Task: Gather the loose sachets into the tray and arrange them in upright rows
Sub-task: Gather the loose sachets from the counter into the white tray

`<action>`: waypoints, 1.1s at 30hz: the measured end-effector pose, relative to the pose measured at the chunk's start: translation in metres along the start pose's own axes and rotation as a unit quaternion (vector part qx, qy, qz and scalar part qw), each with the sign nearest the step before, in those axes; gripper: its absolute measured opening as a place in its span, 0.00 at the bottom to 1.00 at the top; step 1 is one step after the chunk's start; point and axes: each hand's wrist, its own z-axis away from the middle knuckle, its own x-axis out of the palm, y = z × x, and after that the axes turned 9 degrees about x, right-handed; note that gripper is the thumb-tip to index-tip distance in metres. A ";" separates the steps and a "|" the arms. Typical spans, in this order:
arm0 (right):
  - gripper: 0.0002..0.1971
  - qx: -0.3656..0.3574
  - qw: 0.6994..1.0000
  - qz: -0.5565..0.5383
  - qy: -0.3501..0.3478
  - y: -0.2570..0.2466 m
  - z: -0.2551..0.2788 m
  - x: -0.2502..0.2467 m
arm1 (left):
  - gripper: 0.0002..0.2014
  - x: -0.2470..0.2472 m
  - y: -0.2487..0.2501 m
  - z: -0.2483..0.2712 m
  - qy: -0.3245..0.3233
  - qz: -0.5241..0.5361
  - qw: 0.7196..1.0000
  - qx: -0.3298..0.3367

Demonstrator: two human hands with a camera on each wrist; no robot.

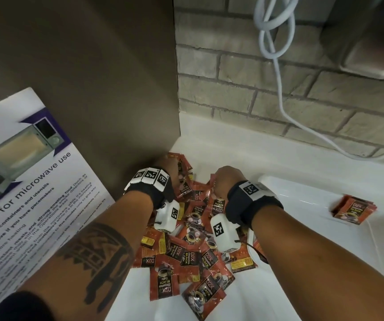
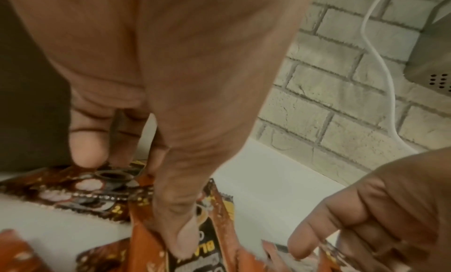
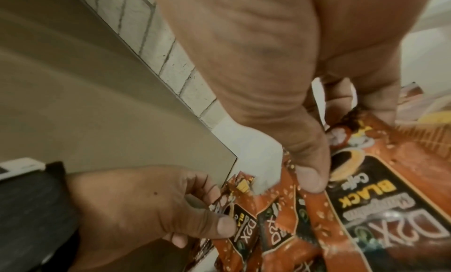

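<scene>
Several red-orange coffee sachets lie in a loose heap on the white counter. Both hands work at the heap's far end. My left hand pinches sachets between thumb and fingers beside the brown panel. My right hand grips a sachet by its top edge, thumb in front and fingers behind. A small stack of sachets lies flat in the white tray to the right. The fingertips are hidden in the head view.
A microwave-use poster leans at the left against a brown panel. Behind the counter is a brick wall with a white cable hanging down it. A metal appliance sits at the top right.
</scene>
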 end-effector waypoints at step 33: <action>0.11 -0.089 0.951 -0.288 0.064 0.051 0.066 -0.048 | 0.14 -0.047 0.014 0.051 0.127 0.086 0.983 0.104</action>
